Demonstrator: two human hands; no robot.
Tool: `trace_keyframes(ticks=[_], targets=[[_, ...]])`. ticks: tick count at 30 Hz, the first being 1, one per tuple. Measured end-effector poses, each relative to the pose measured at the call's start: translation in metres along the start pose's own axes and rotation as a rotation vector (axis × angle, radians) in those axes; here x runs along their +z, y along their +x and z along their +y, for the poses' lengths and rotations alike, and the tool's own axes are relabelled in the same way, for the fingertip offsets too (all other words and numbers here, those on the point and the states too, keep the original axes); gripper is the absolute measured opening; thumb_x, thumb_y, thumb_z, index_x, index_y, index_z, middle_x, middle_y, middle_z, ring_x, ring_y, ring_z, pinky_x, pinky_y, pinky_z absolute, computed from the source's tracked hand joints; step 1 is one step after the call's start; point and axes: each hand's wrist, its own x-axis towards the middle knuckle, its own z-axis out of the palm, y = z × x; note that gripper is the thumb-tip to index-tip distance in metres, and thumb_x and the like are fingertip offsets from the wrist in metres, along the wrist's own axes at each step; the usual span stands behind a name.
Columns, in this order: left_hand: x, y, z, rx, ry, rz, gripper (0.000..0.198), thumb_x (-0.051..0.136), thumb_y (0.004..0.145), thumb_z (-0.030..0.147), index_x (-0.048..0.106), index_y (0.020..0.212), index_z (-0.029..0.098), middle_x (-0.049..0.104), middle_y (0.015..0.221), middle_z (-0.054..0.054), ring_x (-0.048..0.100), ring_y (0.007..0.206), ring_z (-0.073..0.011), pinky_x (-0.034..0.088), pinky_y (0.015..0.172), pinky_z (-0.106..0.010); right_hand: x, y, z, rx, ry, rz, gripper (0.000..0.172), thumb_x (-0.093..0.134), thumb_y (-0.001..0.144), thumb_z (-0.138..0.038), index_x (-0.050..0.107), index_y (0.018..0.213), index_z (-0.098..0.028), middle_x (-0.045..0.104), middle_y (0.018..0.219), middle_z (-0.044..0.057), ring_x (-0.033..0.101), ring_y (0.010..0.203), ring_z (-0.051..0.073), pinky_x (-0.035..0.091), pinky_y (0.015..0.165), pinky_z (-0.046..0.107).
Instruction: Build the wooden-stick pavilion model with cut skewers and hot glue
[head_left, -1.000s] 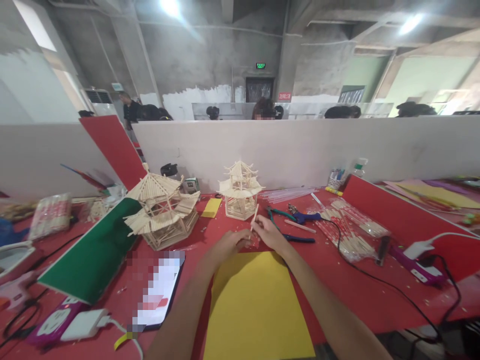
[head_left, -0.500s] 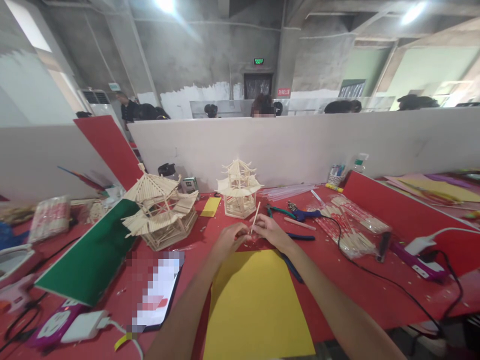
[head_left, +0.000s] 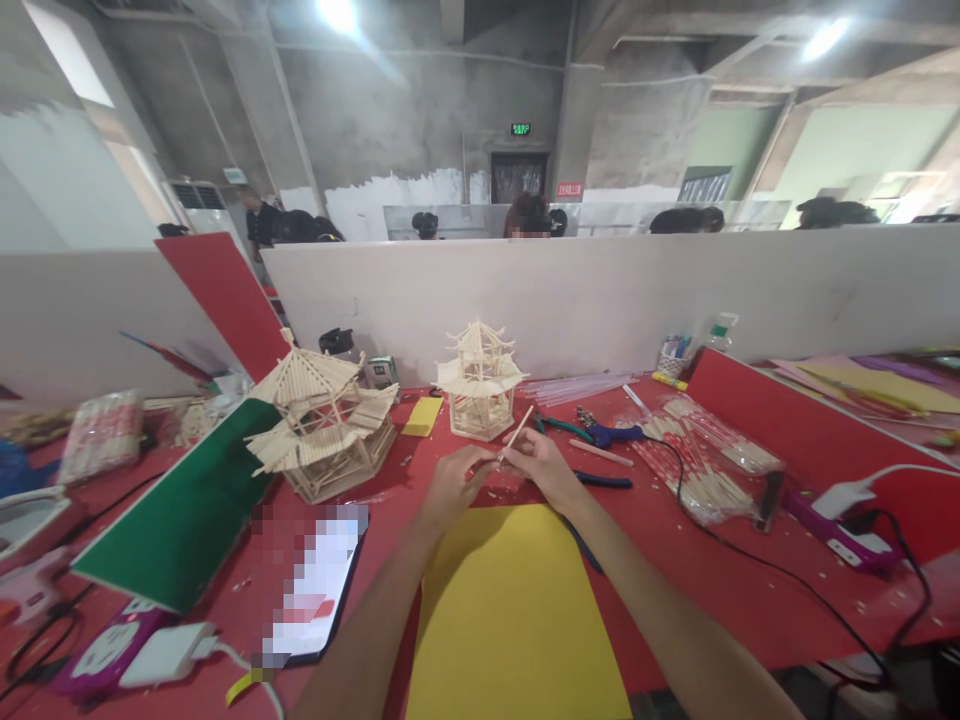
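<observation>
Pinching a thin pale wooden stick (head_left: 520, 426), right hand (head_left: 543, 463) could snap it by levering against left hand (head_left: 457, 484), whose grip's unclear.

We see what looks like a craft workshop: bare concrete wall (head_left: 412, 110), green exit sign (head_left: 520, 129), people's heads (head_left: 529, 212) beyond a white partition (head_left: 600, 300). Our red table (head_left: 720, 595) carries pliers (head_left: 561, 428) and stick-built pavilions (head_left: 480, 383).

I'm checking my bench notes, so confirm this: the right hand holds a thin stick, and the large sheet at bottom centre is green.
The colour is wrong: the large sheet at bottom centre is yellow, as the head view shows. The right hand does hold a thin stick.
</observation>
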Motion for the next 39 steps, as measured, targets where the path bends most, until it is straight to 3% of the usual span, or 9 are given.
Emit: trace_keyframes(ticks=[5,18,39], targets=[[0.0022,-0.0003,-0.0005,0.075,-0.011,0.015,0.024,0.051,0.094,0.025,0.07,0.11,0.023,0.072,0.103,-0.006,0.066,0.093,-0.017,0.05,0.084,-0.028,-0.0029,0.0007,0.0011,-0.012,0.061,0.017,0.036,0.082,0.066,-0.032,0.059,0.092,-0.021,0.069,0.08,-0.001,0.068,0.074,0.018,0.056,0.078,0.034],[0.0029,-0.002,-0.0008,0.062,-0.001,0.107,0.023,0.053,0.094,0.029,0.073,0.105,0.024,0.072,0.096,-0.005,0.066,0.09,-0.0167,0.052,0.082,-0.028,-0.0017,0.0003,0.0038,-0.031,0.084,0.022,0.037,0.083,0.063,-0.029,0.062,0.092,-0.022,0.066,0.085,-0.002,0.066,0.082,0.017,0.056,0.08,0.032],[0.0034,-0.0015,0.0019,0.021,0.047,0.078,0.024,0.048,0.096,0.032,0.069,0.102,0.022,0.069,0.097,-0.005,0.063,0.09,-0.0163,0.048,0.082,-0.027,0.0027,0.0005,0.0029,-0.036,0.045,0.067,0.035,0.083,0.063,-0.034,0.063,0.089,-0.021,0.063,0.073,-0.003,0.062,0.068,0.015,0.055,0.073,0.031]])
